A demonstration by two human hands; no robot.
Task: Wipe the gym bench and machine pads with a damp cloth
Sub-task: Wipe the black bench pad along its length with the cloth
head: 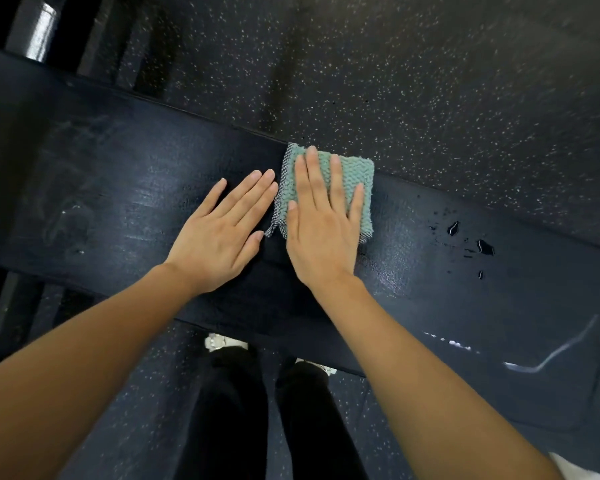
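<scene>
A dark padded gym bench point(101, 188) runs across the head view from upper left to lower right. A folded green cloth point(352, 171) with a grey mesh edge lies on its far side. My right hand point(323, 223) presses flat on the cloth, fingers straight and spread. Just left of the cloth, my left hand point(222, 233) rests flat on the bare pad with straight fingers, touching only the bench. Water drops point(471, 244) sit on the pad to the right of the cloth.
Black speckled rubber floor point(395, 64) lies beyond and below the bench. My legs in dark trousers point(236, 410) stand against the near edge. A shiny metal frame part point(39, 32) rises at the top left. Pale scuff marks point(551, 355) show at the right end.
</scene>
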